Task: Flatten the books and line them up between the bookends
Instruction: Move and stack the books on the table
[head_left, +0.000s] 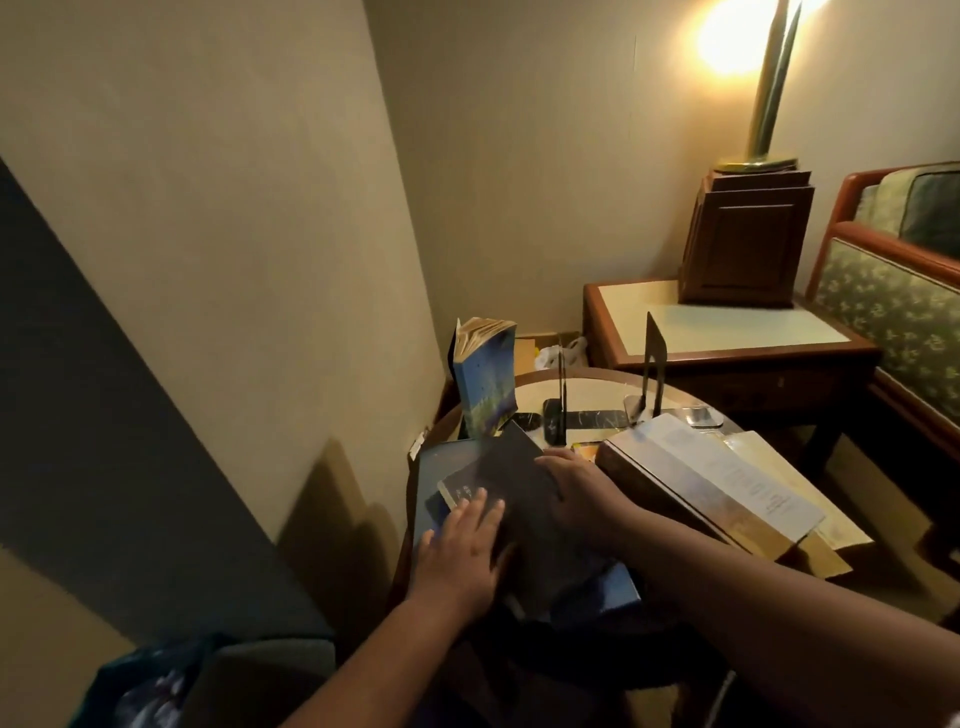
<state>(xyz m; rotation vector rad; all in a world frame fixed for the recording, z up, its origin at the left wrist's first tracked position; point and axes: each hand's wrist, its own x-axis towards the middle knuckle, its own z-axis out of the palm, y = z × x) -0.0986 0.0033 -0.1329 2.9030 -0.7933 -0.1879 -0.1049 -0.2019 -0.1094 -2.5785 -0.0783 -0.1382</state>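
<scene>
A dark-covered book lies flat on a larger blue book at the near left of the round table. My left hand presses flat on its near end with fingers spread. My right hand rests flat on its right side. A blue paperback stands upright at the back left, its pages fanned. Two thin black metal bookends stand apart at the back of the table. A thick book with a pale cover lies flat on the right.
A wall runs close on the left. Behind the round table stands a wooden side table with a dark wooden box and a lit lamp. A green patterned sofa is at the right. Papers lie under the thick book.
</scene>
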